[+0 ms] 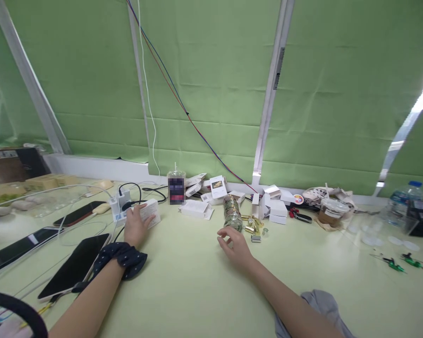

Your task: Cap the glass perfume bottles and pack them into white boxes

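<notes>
My left hand (137,225), with a dark dotted scrunchie (127,260) at the wrist, grips a small white box (152,214) with fine print on it, beside a charging plug. My right hand (235,246) hovers over the table with its fingers bent and apart, holding nothing. Just beyond its fingertips a glass jar (231,213) lies on its side, its contents too small to make out. Whether the fingertips touch the jar, I cannot tell. Several small gold metal cylinders (249,229) and a silver cylinder (255,239) lie right of the jar.
White boxes (194,209) are heaped along the back, with more boxes (278,209) further right. A lidded drink cup (176,185) stands behind. Tablets (79,263) and cables lie left. Rightward are a red-and-black tool (301,216), an iced drink (333,211) and green clamps (395,264).
</notes>
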A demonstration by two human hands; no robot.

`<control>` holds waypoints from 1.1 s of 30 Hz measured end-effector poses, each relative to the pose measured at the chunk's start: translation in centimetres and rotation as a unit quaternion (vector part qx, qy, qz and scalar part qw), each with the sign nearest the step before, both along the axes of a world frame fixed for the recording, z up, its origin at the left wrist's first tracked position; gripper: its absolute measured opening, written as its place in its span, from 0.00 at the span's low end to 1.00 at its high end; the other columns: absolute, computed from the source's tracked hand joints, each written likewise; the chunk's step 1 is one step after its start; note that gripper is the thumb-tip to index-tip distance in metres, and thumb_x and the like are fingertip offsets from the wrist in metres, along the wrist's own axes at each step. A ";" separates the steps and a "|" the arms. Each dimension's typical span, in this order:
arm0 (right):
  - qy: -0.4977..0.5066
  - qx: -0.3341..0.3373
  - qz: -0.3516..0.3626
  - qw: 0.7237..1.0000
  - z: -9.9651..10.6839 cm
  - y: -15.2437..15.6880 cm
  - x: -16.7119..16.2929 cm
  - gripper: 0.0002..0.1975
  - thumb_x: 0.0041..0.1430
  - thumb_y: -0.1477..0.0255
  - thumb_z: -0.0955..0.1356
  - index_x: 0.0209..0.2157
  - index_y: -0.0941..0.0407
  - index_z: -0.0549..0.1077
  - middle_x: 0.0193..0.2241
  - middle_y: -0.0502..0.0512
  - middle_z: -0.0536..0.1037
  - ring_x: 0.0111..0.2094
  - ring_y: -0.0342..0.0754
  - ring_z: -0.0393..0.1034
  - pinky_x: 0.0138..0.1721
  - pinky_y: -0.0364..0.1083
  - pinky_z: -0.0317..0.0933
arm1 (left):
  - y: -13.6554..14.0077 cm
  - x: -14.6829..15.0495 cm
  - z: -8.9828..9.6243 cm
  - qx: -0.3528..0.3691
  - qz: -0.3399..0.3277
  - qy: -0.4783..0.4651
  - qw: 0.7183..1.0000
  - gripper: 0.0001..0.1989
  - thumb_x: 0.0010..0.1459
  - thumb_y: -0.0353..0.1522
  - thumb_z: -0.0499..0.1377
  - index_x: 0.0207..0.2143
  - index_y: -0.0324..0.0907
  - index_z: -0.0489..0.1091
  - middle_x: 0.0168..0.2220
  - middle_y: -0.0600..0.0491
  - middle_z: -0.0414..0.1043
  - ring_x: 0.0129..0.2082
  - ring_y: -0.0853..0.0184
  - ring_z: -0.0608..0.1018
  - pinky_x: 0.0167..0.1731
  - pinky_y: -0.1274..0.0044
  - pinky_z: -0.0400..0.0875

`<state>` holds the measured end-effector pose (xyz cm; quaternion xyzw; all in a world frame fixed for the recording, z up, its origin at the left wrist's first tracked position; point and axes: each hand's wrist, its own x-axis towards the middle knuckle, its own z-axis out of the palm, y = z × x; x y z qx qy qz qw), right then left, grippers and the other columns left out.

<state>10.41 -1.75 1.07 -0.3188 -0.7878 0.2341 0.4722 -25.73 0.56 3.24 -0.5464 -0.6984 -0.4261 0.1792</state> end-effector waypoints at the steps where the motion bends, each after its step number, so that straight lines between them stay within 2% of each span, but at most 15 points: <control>1: 0.001 -0.002 0.001 1.000 0.0 0.0 0.0 0.07 0.59 0.70 0.63 0.38 0.54 0.71 0.36 0.57 0.74 0.34 0.47 0.69 0.29 0.44 0.66 | -0.3 0.5 0.2 -0.009 0.025 0.000 1.000 0.22 0.54 0.39 0.57 0.50 0.41 0.62 0.48 0.43 0.61 0.43 0.52 0.73 0.39 0.62 0.70; 3: 0.005 -0.001 0.002 1.000 0.0 0.0 -0.1 0.07 0.60 0.70 0.63 0.37 0.55 0.72 0.35 0.56 0.74 0.34 0.46 0.68 0.28 0.43 0.66 | -0.9 1.5 0.7 -0.029 0.078 0.020 0.996 0.21 0.56 0.40 0.55 0.50 0.42 0.64 0.53 0.42 0.58 0.42 0.52 0.74 0.35 0.65 0.70; 6: 0.006 0.007 0.006 1.000 0.0 0.0 -0.2 0.08 0.60 0.70 0.63 0.32 0.55 0.72 0.33 0.55 0.74 0.33 0.46 0.68 0.28 0.42 0.64 | -1.5 2.5 1.3 -0.029 0.075 0.056 0.995 0.19 0.58 0.41 0.53 0.49 0.44 0.67 0.58 0.46 0.59 0.45 0.53 0.74 0.36 0.67 0.70; 9: 0.003 0.014 0.009 1.000 0.0 0.0 -0.3 0.09 0.61 0.70 0.63 0.29 0.55 0.72 0.31 0.55 0.74 0.33 0.46 0.67 0.28 0.42 0.63 | -1.4 2.6 1.5 -0.009 0.015 0.052 0.998 0.19 0.57 0.42 0.54 0.49 0.44 0.67 0.59 0.49 0.62 0.49 0.55 0.72 0.41 0.69 0.69; 13: -0.001 0.012 0.007 1.000 0.1 0.1 -0.2 0.09 0.61 0.70 0.63 0.29 0.56 0.72 0.31 0.56 0.73 0.33 0.46 0.68 0.28 0.42 0.64 | -0.5 2.1 1.2 0.008 -0.079 0.043 0.996 0.23 0.55 0.42 0.55 0.50 0.42 0.65 0.56 0.47 0.64 0.51 0.56 0.71 0.46 0.70 0.68; 15: -0.002 0.010 0.007 1.000 0.1 0.1 -0.1 0.10 0.61 0.70 0.62 0.28 0.56 0.72 0.31 0.56 0.73 0.32 0.46 0.68 0.27 0.42 0.63 | -0.1 2.0 1.1 -0.004 -0.099 0.037 0.994 0.24 0.54 0.42 0.54 0.52 0.41 0.65 0.56 0.45 0.62 0.47 0.58 0.73 0.44 0.71 0.69; 17: -0.003 0.009 0.005 1.000 0.0 0.2 0.0 0.10 0.61 0.69 0.62 0.28 0.56 0.72 0.30 0.56 0.73 0.32 0.46 0.67 0.27 0.42 0.63 | 0.2 2.0 1.0 -0.027 -0.108 0.026 0.993 0.26 0.55 0.41 0.53 0.55 0.42 0.63 0.57 0.45 0.59 0.37 0.63 0.75 0.39 0.72 0.70; 19: -0.006 0.008 0.004 1.000 -0.1 0.2 0.0 0.11 0.61 0.69 0.62 0.28 0.56 0.72 0.30 0.56 0.73 0.31 0.46 0.67 0.27 0.42 0.63 | 0.4 2.0 0.9 -0.050 -0.111 0.014 0.993 0.26 0.55 0.40 0.53 0.56 0.43 0.62 0.57 0.44 0.57 0.27 0.69 0.74 0.36 0.72 0.71; 22: -0.014 0.006 0.003 1.000 -0.3 0.2 -0.1 0.11 0.61 0.69 0.62 0.27 0.56 0.72 0.29 0.55 0.73 0.30 0.45 0.67 0.27 0.42 0.63 | 0.6 2.3 0.9 -0.065 -0.085 0.007 0.994 0.25 0.56 0.39 0.55 0.56 0.46 0.63 0.57 0.44 0.57 0.23 0.72 0.72 0.34 0.72 0.70; 25: -0.020 0.005 0.001 1.000 -0.4 0.1 -0.1 0.12 0.61 0.69 0.62 0.27 0.56 0.72 0.28 0.55 0.73 0.29 0.45 0.67 0.26 0.42 0.62 | 0.9 3.0 0.8 -0.046 -0.032 0.020 0.998 0.24 0.56 0.39 0.57 0.55 0.44 0.63 0.57 0.44 0.60 0.35 0.62 0.76 0.35 0.71 0.69; 28: -0.019 0.005 -0.003 1.000 -0.3 0.1 -0.1 0.12 0.61 0.69 0.62 0.26 0.56 0.72 0.28 0.55 0.73 0.29 0.45 0.67 0.26 0.42 0.62 | 1.4 3.8 0.7 -0.012 0.009 0.028 0.999 0.24 0.58 0.40 0.56 0.56 0.42 0.62 0.57 0.43 0.61 0.50 0.53 0.71 0.38 0.70 0.69; 33: -0.016 0.009 -0.007 1.000 -0.3 0.2 -0.1 0.13 0.62 0.66 0.62 0.27 0.55 0.73 0.28 0.55 0.74 0.29 0.45 0.67 0.26 0.42 0.62 | 2.2 4.0 0.5 -0.003 0.045 0.007 0.999 0.24 0.59 0.39 0.54 0.57 0.42 0.61 0.58 0.41 0.59 0.53 0.50 0.69 0.40 0.65 0.69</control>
